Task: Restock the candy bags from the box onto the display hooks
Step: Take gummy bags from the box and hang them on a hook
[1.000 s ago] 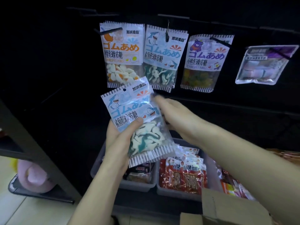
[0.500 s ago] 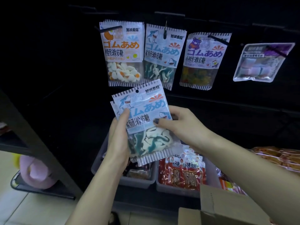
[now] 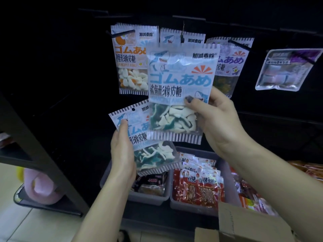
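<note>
While the right hand (image 3: 222, 123) pinches the upper shark bag (image 3: 181, 88) by its right edge before the hooks (image 3: 182, 34), the left hand (image 3: 122, 151) grips the lower bag (image 3: 150, 151), below-left.

Top shark bag (image 3: 181, 79) now raised off the stack, toward the hooks.

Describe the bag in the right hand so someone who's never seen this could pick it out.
Start at the dark hook wall with its row of hanging bags. In front of that row, the right hand holds one bag up by its lower right edge. It has a shark and blue lettering like the lower, tilted bag in the left hand, but sits higher, upright and nearest the hooks.
</note>
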`<action>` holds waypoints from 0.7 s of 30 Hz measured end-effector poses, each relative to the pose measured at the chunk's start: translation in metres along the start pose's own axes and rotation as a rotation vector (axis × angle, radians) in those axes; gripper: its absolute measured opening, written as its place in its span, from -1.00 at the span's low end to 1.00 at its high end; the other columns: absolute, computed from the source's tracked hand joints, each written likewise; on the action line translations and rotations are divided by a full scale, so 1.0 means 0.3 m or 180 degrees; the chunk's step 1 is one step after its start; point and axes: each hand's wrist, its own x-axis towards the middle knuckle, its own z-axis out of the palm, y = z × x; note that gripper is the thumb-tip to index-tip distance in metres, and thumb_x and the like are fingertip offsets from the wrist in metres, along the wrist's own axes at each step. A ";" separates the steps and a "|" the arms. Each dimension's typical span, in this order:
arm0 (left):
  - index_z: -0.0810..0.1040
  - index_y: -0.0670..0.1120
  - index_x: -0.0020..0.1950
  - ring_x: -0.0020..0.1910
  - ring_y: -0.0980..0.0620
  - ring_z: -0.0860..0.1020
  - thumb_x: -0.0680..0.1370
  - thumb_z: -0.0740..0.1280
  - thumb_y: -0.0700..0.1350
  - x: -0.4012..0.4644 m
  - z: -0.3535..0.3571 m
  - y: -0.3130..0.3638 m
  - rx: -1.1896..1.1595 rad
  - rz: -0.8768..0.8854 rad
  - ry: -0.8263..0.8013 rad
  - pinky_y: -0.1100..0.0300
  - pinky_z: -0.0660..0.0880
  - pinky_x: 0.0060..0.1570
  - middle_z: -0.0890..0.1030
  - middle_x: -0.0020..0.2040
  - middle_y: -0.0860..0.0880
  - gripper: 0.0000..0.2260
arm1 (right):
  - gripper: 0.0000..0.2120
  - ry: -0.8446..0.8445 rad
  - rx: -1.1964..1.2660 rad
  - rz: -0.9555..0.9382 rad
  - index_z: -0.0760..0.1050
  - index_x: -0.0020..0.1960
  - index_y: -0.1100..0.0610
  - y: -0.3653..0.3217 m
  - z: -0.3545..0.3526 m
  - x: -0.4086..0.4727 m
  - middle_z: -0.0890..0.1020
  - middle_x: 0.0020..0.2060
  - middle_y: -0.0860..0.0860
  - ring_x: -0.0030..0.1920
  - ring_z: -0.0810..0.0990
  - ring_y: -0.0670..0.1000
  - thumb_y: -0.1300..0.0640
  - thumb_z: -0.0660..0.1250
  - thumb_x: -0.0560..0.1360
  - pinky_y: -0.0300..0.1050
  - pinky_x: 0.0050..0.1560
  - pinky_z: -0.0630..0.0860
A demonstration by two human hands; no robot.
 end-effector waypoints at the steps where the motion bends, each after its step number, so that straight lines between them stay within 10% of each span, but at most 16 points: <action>1: 0.59 0.02 0.33 0.08 -0.15 0.73 0.66 0.23 0.26 0.000 0.000 0.001 0.0010 -0.0006 0.0014 -0.25 0.62 0.18 0.75 0.12 -0.07 -0.59 | -0.77 0.0020 0.0102 0.0041 0.60 0.25 0.18 -0.008 0.009 0.004 0.73 0.15 0.13 0.11 0.74 0.22 0.33 0.35 0.61 0.36 0.03 0.67; 21: 0.59 0.01 0.26 -0.06 -0.12 0.76 0.68 0.24 0.19 0.001 -0.007 -0.014 0.0333 -0.0285 -0.0034 -0.13 0.70 -0.03 0.77 0.02 -0.09 -0.67 | -0.75 0.0337 0.0083 0.0384 0.56 0.30 0.25 -0.004 0.042 0.165 0.74 0.12 0.18 0.03 0.76 0.19 0.30 0.35 0.63 0.24 -0.03 0.71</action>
